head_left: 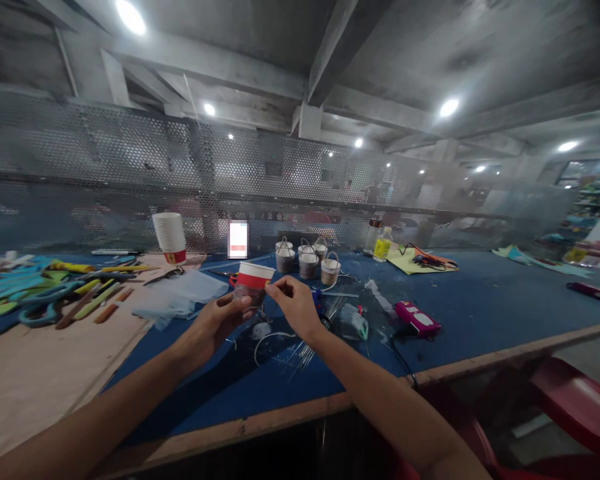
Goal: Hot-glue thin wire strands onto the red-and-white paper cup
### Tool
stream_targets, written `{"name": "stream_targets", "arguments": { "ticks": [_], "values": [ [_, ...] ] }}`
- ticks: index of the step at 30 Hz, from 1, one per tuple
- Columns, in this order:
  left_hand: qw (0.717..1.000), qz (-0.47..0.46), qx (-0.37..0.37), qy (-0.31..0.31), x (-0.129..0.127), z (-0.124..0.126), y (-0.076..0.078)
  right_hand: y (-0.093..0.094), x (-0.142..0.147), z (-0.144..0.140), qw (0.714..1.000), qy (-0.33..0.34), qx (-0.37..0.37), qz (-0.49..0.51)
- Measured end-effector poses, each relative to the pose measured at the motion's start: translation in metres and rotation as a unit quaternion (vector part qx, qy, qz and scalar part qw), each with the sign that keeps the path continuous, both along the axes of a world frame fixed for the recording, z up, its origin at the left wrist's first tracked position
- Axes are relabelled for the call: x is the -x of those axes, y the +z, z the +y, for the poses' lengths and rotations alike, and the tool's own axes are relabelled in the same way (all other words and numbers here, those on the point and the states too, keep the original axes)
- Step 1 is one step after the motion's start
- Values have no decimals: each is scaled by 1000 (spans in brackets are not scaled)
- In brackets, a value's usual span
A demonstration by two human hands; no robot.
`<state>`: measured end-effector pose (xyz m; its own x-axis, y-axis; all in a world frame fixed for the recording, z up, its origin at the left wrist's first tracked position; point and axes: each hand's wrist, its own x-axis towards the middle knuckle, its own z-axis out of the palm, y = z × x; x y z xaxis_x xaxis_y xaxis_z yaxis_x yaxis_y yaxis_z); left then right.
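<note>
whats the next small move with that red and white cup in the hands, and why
Probably thread a wire handle onto the paper cup. The left hand grips its side while the right hand pinches at its rim, loose wires lie on the blue table just below, and the finished cups behind already carry wire loop handles.

Both forearms reach forward, bare, converging at centre — left hand [219, 321] cupped with fingers curled inward, right hand [296, 305] raised beside it, thumb and fingertips pinched together, wrist slightly bent.
</note>
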<state>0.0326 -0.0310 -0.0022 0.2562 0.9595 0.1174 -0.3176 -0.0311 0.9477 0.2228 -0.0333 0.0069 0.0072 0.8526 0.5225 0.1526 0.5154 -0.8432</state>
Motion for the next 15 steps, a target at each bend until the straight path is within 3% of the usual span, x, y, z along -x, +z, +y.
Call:
{"name": "stream_targets", "arguments": {
  "ticks": [15],
  "values": [
    [999,-26,21,-25,2,-3,3,-1,-1,4,999,35,36,4]
  ]
}}
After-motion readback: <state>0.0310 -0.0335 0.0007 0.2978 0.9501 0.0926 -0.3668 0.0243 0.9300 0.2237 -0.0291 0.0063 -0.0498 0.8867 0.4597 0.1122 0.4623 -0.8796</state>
